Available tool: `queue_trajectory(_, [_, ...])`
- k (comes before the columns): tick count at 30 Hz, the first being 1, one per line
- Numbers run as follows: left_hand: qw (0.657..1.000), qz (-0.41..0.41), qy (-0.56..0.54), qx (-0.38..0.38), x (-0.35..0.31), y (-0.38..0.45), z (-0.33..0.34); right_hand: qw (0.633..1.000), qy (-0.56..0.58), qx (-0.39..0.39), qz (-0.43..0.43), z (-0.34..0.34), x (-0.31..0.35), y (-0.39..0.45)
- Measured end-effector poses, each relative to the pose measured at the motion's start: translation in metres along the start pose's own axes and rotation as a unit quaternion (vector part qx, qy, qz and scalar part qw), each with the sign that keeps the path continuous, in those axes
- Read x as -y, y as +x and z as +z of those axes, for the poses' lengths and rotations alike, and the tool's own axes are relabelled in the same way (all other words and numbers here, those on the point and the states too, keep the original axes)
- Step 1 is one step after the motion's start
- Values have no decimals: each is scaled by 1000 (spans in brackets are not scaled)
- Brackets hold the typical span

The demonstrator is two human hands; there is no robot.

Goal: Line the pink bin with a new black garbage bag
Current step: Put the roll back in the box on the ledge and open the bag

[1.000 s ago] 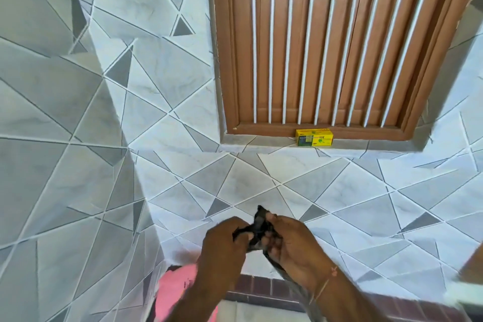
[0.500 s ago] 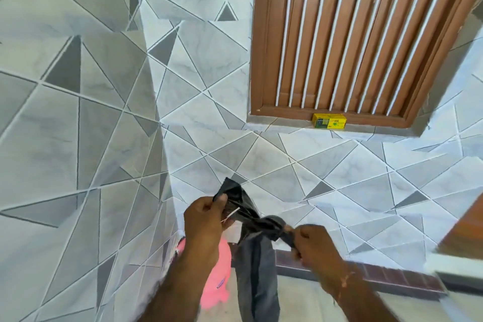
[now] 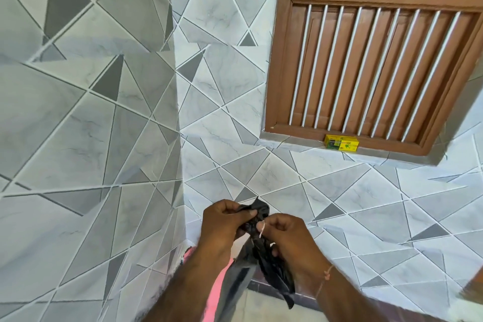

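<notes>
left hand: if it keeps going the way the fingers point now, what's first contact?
The left hand points right, its fingers pinching the bunched top of the black garbage bag. Going on, it would probably meet the right hand, gripping the same bunch just beyond. Depth between them is unclear.

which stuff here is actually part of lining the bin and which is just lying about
Part of the job:
- black garbage bag, bunched, gripped by left hand and right hand
- pink bin, mostly hidden behind the arms

Just there:
- yellow box on the sill
- brown wooden shutter
</notes>
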State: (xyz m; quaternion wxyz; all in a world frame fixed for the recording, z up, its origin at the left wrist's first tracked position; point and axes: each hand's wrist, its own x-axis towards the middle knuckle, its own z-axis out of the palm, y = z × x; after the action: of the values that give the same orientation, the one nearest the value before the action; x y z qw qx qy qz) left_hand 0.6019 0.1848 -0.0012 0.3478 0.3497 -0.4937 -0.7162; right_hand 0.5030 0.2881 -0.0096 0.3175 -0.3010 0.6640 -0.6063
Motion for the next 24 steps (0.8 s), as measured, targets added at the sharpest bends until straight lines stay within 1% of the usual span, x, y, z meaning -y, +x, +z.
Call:
queue_trajectory(3, [1000,-1,12,10,0,1,-6,998,60,-17,18,-16,-1,6])
queue_trajectory(4, [999,6,28,18,0,1,-8,998,54,-32,14,-22,-1,9])
queue_trajectory(6, [995,34,86,30,-3,1,-12,998,2,-69,-14,-36,-2,15])
queue_trajectory(8, [983,72,165,35,-5,1,-14,993,-46,-97,-39,-49,-2,20])
queue_trajectory(9, [975,88,199,33,-6,2,-14,993,-49,-104,-40,-53,-4,22])
queue_trajectory(12, [941,138,309,-13,-7,8,-17,993,-7,-114,-23,-67,-11,28])
queue_trajectory(15, [894,162,409,-82,-6,19,-30,986,43,-162,-12,-88,-16,34])
queue_trajectory(16, [887,164,418,-104,-5,22,-34,982,54,-179,-5,-96,-17,35])
queue_trajectory(17, [891,160,405,-126,-5,24,-35,979,59,-195,4,-103,-20,36])
queue_trajectory(18, [909,146,363,-142,-5,26,-35,976,56,-208,10,-108,-24,38])
queue_trajectory(19, [940,121,283,-148,-7,25,-32,974,39,-222,11,-111,-29,39])
queue_trajectory(20, [964,89,207,-138,-9,24,-26,970,1,-243,5,-114,-34,40])
queue_trajectory(21, [981,53,145,-119,-10,23,-20,961,-64,-269,-2,-113,-37,40])
queue_trajectory(22, [989,29,106,-99,-12,21,-14,940,-149,-305,-15,-110,-38,39])
queue_trajectory(23, [992,24,95,-83,-13,20,-9,906,-236,-347,-57,-107,-37,39])
queue_trajectory(24, [992,30,96,-73,-13,20,-3,869,-290,-377,-133,-104,-32,36])
